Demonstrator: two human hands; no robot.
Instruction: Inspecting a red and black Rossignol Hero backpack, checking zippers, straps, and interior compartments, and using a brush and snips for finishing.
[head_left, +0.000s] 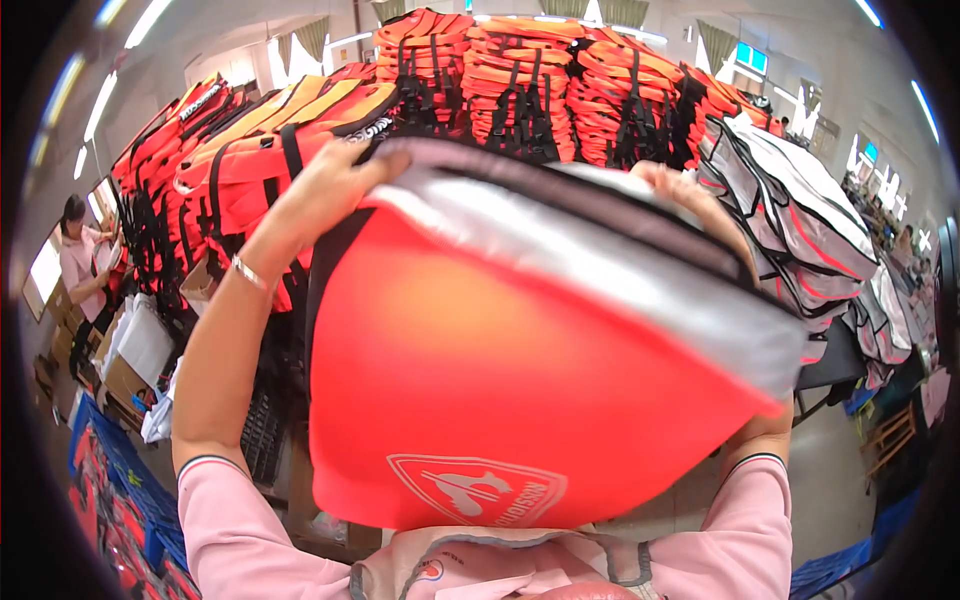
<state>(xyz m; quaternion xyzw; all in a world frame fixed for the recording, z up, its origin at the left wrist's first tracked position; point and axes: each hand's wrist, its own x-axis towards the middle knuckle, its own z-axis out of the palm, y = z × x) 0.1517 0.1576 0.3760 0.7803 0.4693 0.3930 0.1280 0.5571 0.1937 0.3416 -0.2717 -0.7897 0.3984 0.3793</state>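
A large red fabric bag [500, 360] with a silver-grey band and black edging is held up in front of my chest, blurred along its upper part by motion. A pale printed emblem shows upside down near its lower edge. My left hand [368, 172] is closed on the upper left corner, thumb over the edge. Beyond the bag's far upper edge, my right hand [675, 188] shows with curled fingers closed at that edge; the bag hides most of its forearm and part of its grip.
Tall stacks of orange bags with black straps [520, 85] stand ahead, more orange bags [250, 160] lie to the left. White-grey bags [790, 205] are piled at right. At far left stands a person [85, 260] by a carton [130, 370]. A blue crate [130, 490] sits low left.
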